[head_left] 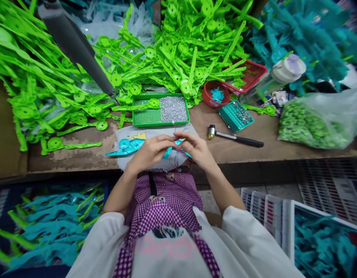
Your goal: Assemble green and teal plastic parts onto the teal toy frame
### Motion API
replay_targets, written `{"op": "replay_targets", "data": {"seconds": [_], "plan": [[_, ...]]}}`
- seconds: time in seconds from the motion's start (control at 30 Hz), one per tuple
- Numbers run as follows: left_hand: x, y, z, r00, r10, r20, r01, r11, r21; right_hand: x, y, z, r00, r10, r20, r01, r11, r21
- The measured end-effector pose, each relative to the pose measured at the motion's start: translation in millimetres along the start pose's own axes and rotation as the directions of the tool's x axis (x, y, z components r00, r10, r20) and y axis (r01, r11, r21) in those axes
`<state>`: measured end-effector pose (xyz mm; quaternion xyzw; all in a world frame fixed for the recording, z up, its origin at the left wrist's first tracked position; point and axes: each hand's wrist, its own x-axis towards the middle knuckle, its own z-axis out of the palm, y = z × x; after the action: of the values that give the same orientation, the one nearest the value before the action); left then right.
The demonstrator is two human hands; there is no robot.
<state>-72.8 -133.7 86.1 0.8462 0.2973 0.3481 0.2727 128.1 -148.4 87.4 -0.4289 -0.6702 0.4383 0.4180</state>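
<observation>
My left hand [153, 151] and my right hand [198, 150] meet above a turquoise plastic part [129, 146], their fingertips pinched together. Thin dark red wires [176, 157] come out between the fingers and loop down toward the cloth's front edge. A tiny green piece [179, 170] hangs at the wires' lower end. The fingers partly cover the turquoise part, which lies on a pale cloth [124, 135] with a yellow cartoon figure. Just beyond my hands stands a green tray [135, 124] of small silvery pieces, with a bright green part [143, 106] across it.
Bright green parts [178, 50] heap along the back. A grey powered screwdriver [80, 50] hangs at left. To the right are a hammer [236, 139], a turquoise box [236, 116], a red basket [206, 96] and a bag of green pieces [314, 125]. Crates flank my lap.
</observation>
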Motion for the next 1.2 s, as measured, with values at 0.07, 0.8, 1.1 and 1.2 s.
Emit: {"op": "replay_targets", "data": {"seconds": [0.07, 0.8, 1.1, 1.2], "plan": [[-4.6, -6.6, 1.6, 0.997, -0.047, -0.054, 0.047, 0.999, -0.005, -8.8, 3.3, 4.2, 0.998, 0.001, -0.066, -0.007, 0.996, -0.092], [-4.7, -26.2, -5.4, 0.886, -0.459, 0.061, 0.43, 0.767, -0.477, -0.3, 14.2, 24.2, 0.911, -0.216, -0.352, 0.12, 0.953, -0.277], [-19.9, -44.7, -32.4, 0.929, -0.37, -0.024, 0.364, 0.922, -0.129, 6.2, 25.4, -33.4, 0.828, 0.017, -0.561, 0.081, 0.985, 0.151], [-51.0, -58.0, -54.7, 0.875, -0.443, -0.193, 0.437, 0.896, -0.075, -18.7, 32.4, -94.5, 0.769, 0.097, -0.632, 0.033, 0.981, 0.191]]}}
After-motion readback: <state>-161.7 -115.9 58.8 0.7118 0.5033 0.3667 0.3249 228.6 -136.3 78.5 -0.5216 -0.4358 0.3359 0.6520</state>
